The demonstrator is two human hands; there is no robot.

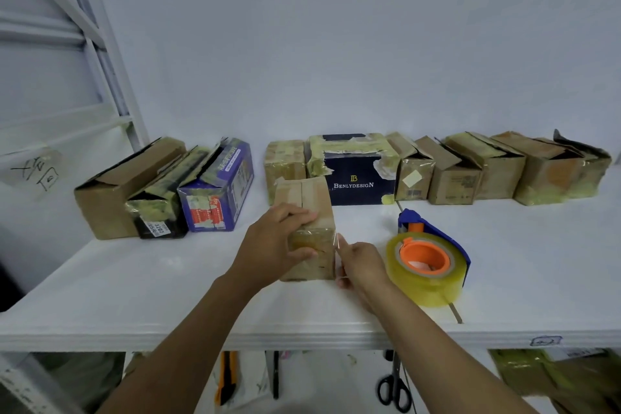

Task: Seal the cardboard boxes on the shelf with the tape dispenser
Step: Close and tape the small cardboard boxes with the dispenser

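Head: box in left hand, tape dispenser beside right hand

soft even light, edges warped

A small cardboard box stands near the front of the white shelf. The left hand grips it from the left, and the right hand rests against its right edge on clear tape. Just right of that hand lies the tape dispenser. Behind, more boxes line the wall, among them a navy Benlydesign box.
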